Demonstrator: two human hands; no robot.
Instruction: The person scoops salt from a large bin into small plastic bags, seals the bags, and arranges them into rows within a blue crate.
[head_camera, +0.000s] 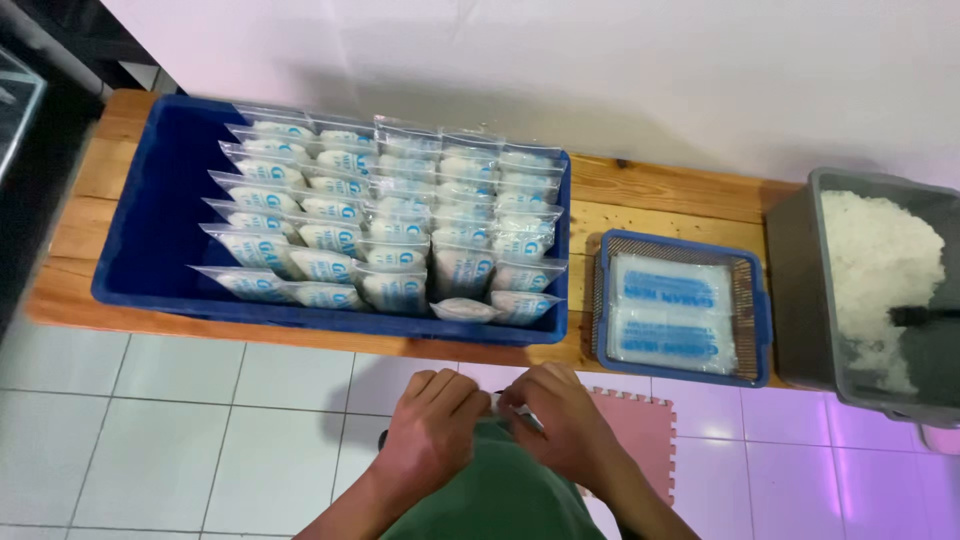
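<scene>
Left hand and right hand pinching small clear bag, blue crate of packets

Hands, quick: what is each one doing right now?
Left hand: fingers curled, pinching one end of a small clear plastic packet.
Right hand: fingers curled, pinching the packet's other end.

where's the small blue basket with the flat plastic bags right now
In the head view, the small blue basket sits right of centre on the wooden bench, between the large blue crate of filled packets and the grey tub of white grains.
</scene>
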